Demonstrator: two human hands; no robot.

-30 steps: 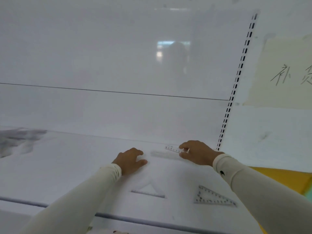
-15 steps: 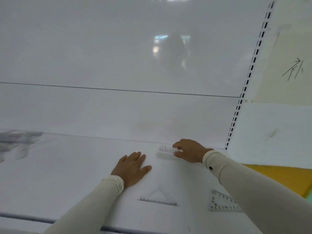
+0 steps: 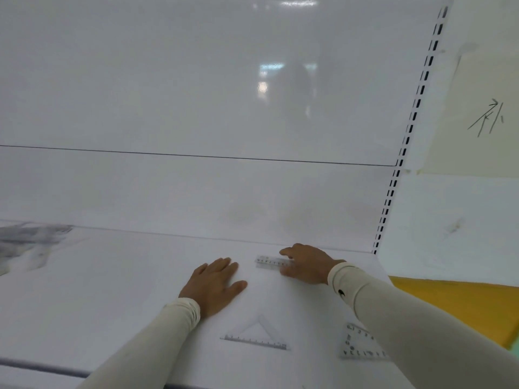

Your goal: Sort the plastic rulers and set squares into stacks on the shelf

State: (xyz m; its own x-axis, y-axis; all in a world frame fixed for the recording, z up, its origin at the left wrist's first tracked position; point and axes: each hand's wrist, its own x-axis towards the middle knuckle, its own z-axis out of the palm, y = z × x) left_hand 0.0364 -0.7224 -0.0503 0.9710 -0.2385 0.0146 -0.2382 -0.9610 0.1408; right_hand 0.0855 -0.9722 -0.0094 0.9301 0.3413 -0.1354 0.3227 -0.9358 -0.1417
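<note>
Hands: left hand (image 3: pixel 214 284) spread flat on the shelf (image 3: pixel 112 290); right hand (image 3: pixel 304 263) pinches the clear ruler (image 3: pixel 271 261) near the back. It could slip; 2 set squares (image 3: pixel 257 336) lie unsorted in front.

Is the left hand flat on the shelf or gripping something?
Flat: the left hand lies palm-down on the shelf, fingers straight, holding nothing.

shelf (image 3: pixel 112 290): ruler (image 3: pixel 271 261) at the rear, right hand (image 3: pixel 306 263) at its right end; left hand (image 3: pixel 214 284) flat, left of the ruler; set square (image 3: pixel 257 336) in front of the left hand; second set square (image 3: pixel 358 343) to its right, partly under the right forearm.
</note>
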